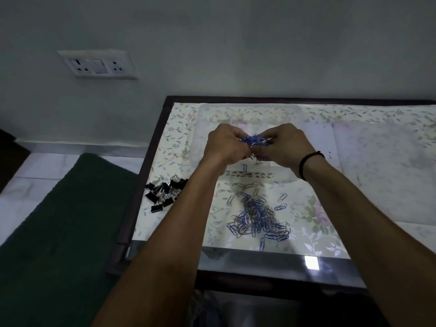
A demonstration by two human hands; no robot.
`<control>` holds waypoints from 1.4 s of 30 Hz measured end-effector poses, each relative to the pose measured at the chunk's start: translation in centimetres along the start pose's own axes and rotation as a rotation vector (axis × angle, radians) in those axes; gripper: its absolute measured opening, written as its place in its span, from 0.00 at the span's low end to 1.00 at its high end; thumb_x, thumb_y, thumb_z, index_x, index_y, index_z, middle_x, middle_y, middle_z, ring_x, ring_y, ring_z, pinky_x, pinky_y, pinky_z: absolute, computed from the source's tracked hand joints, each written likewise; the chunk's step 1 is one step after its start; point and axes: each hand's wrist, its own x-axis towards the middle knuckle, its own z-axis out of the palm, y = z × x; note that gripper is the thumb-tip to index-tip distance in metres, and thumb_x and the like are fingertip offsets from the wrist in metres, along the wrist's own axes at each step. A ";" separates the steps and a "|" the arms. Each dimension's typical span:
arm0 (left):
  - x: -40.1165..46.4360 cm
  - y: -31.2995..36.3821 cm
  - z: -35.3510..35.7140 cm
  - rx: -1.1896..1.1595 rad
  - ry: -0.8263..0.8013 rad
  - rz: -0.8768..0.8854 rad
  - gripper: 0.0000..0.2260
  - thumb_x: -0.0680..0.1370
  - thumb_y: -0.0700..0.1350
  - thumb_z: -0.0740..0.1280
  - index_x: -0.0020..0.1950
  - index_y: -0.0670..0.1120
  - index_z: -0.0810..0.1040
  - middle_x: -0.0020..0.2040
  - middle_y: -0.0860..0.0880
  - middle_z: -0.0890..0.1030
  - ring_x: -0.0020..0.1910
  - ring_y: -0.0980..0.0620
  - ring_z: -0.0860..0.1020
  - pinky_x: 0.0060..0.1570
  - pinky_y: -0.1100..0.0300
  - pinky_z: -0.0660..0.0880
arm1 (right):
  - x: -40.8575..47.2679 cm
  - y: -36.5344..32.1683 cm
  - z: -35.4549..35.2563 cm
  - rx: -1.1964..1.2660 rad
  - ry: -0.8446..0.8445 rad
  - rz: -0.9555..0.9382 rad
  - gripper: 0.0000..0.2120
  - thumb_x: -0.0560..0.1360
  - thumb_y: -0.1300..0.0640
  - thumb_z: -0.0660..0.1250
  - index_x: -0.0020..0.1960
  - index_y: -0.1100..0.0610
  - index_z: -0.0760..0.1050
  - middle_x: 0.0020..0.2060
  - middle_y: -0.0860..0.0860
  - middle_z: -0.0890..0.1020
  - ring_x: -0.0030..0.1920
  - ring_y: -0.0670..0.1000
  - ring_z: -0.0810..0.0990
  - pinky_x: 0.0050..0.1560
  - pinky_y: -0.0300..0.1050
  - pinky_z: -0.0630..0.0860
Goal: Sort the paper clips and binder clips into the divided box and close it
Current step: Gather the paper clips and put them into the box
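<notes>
Both hands, left hand and right hand, are pinching tangled paper clips over the clear box; some are probably slipping onto the table.

Looking like a room in someone's home, not an office or shop. A dark wooden-framed table with a glass top is sitting over a floral-patterned sheet right of centre, a white wall socket-and-switch plate is showing at upper left on the plain painted wall, and a dark green rug is lying on pale floor tiles at lower left.
</notes>
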 end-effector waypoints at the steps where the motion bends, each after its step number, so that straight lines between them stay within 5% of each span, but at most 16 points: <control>1: 0.1 -0.3 0.1 0.006 -0.013 -0.006 0.10 0.65 0.37 0.80 0.42 0.48 0.86 0.45 0.45 0.86 0.45 0.46 0.86 0.49 0.49 0.84 | 0.0 0.3 0.2 -0.019 -0.004 0.005 0.13 0.69 0.59 0.78 0.52 0.59 0.85 0.41 0.56 0.87 0.40 0.51 0.87 0.49 0.48 0.84; 5: 0.3 -0.5 -0.2 0.023 -0.060 -0.058 0.17 0.65 0.37 0.78 0.53 0.45 0.86 0.48 0.44 0.86 0.46 0.47 0.85 0.50 0.51 0.84 | 0.3 0.5 0.6 -0.062 -0.021 0.041 0.20 0.69 0.56 0.77 0.60 0.59 0.81 0.44 0.55 0.87 0.43 0.50 0.87 0.53 0.49 0.83; 12: 0.0 -0.3 -1.2 0.153 -0.055 0.021 0.16 0.71 0.32 0.70 0.53 0.47 0.87 0.55 0.45 0.85 0.51 0.49 0.84 0.50 0.52 0.84 | -0.5 0.0 0.5 -0.166 -0.073 -0.054 0.12 0.75 0.61 0.70 0.57 0.56 0.84 0.51 0.54 0.86 0.49 0.52 0.85 0.58 0.47 0.80; 17: -1.3 0.8 -2.9 0.508 -0.197 0.239 0.18 0.69 0.43 0.80 0.58 0.49 0.85 0.49 0.51 0.87 0.45 0.58 0.83 0.49 0.64 0.79 | -0.7 -0.2 -0.5 -0.218 -0.005 -0.079 0.11 0.74 0.60 0.70 0.56 0.55 0.84 0.49 0.53 0.87 0.50 0.51 0.85 0.59 0.45 0.79; 22: -1.7 0.5 -1.1 0.748 -0.255 0.350 0.16 0.67 0.46 0.82 0.53 0.49 0.87 0.47 0.51 0.86 0.43 0.55 0.83 0.50 0.57 0.81 | -0.7 -0.1 -0.6 -0.187 0.020 -0.081 0.11 0.74 0.58 0.71 0.55 0.56 0.84 0.49 0.53 0.87 0.46 0.51 0.85 0.57 0.48 0.81; 28: -1.5 1.0 -1.8 0.623 -0.117 0.398 0.05 0.70 0.43 0.79 0.45 0.49 0.89 0.40 0.53 0.87 0.35 0.60 0.80 0.42 0.68 0.77 | -1.0 -0.2 -0.7 -0.221 0.012 -0.106 0.10 0.74 0.57 0.72 0.55 0.56 0.84 0.48 0.53 0.87 0.45 0.50 0.85 0.56 0.47 0.81; 32: -1.1 0.9 -1.5 0.531 0.032 0.402 0.07 0.72 0.44 0.78 0.49 0.48 0.88 0.44 0.51 0.87 0.40 0.58 0.82 0.49 0.63 0.79 | -1.0 -0.4 -0.5 -0.253 0.001 -0.120 0.11 0.74 0.55 0.71 0.55 0.56 0.84 0.49 0.53 0.87 0.46 0.50 0.85 0.56 0.46 0.81; 36: -1.1 0.3 -0.5 0.615 -0.019 0.386 0.11 0.73 0.42 0.76 0.56 0.47 0.87 0.49 0.47 0.87 0.47 0.52 0.84 0.52 0.56 0.82 | -1.3 -0.5 0.0 -0.340 -0.036 -0.141 0.14 0.74 0.49 0.73 0.55 0.55 0.84 0.48 0.52 0.87 0.47 0.50 0.85 0.54 0.42 0.80; 42: -3.6 0.2 -0.3 0.628 0.011 0.457 0.06 0.74 0.43 0.72 0.48 0.51 0.87 0.41 0.50 0.86 0.38 0.54 0.83 0.43 0.60 0.81 | -3.2 0.1 0.3 -0.423 0.106 -0.256 0.11 0.74 0.50 0.72 0.53 0.55 0.80 0.45 0.51 0.85 0.45 0.51 0.82 0.46 0.40 0.76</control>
